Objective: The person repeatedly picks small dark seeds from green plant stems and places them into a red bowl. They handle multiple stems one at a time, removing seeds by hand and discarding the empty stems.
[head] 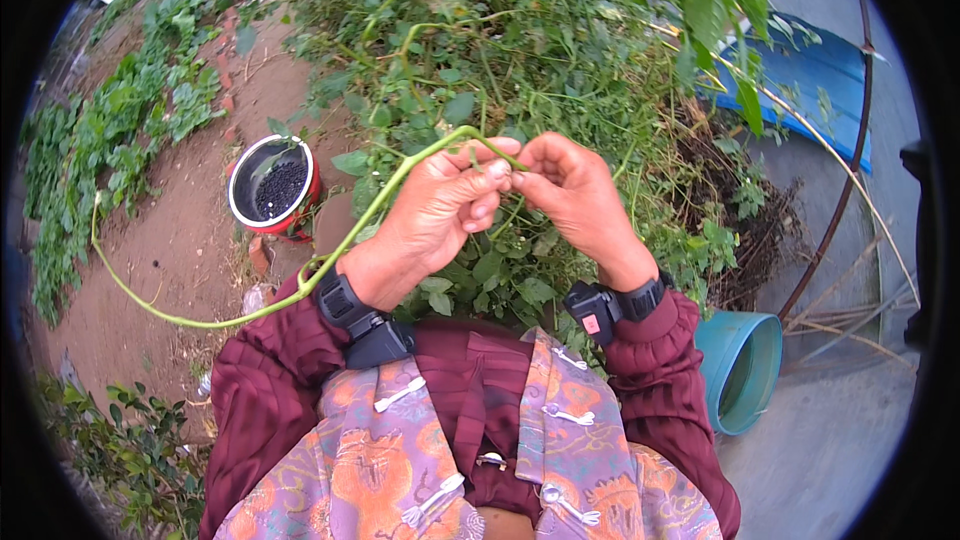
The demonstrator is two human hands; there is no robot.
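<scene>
My left hand (442, 202) and my right hand (577, 199) meet in front of me, fingertips almost touching. A long green plant stem (390, 184) passes over the back of the left hand. From there it runs down along the left forearm and curves away to the left. Between the left thumb and fingers its thin end is pinched, and the right thumb and forefinger grip the tip. Whatever tiny piece sits between the fingertips is too small to make out. Below and behind both hands grow dense leafy green plants (480, 82).
A red bucket (289, 221) with a white rim stands on bare soil at left, holding small black berries (281, 187). Low leafy plants (135, 82) grow beyond it. To the right are a teal bucket (739, 371) on its side, a blue sheet (814, 90) and a bent rod (832, 217).
</scene>
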